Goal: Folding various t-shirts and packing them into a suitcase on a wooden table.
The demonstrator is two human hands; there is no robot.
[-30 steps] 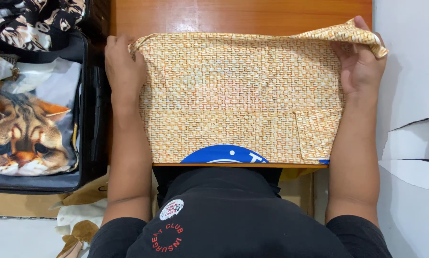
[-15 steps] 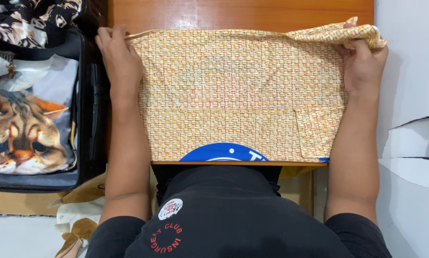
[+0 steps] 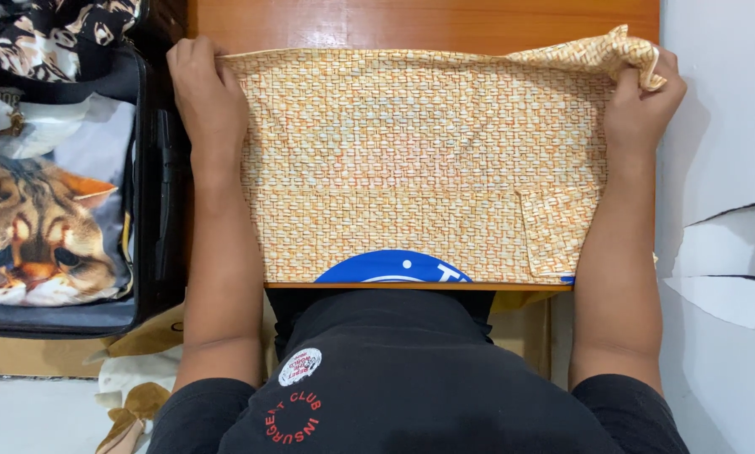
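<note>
Head view shows the orange woven-print cloth (image 3: 419, 160) flat on the wooden worktop (image 3: 411, 21). Left hand (image 3: 203, 92) pinches its 10 o'clock corner; right hand (image 3: 642, 105) grips the bunched 2 o'clock corner, which may crease.

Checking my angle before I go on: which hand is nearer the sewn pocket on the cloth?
Right. The right hand grips the cloth's far corner, above the pocket; the left hand holds the opposite far corner.

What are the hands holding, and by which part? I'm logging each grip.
Both hold the orange woven-print cloth by its far corners: the left hand pins the far-left corner, and the right hand has its fingers bunched around the far-right corner.
</note>
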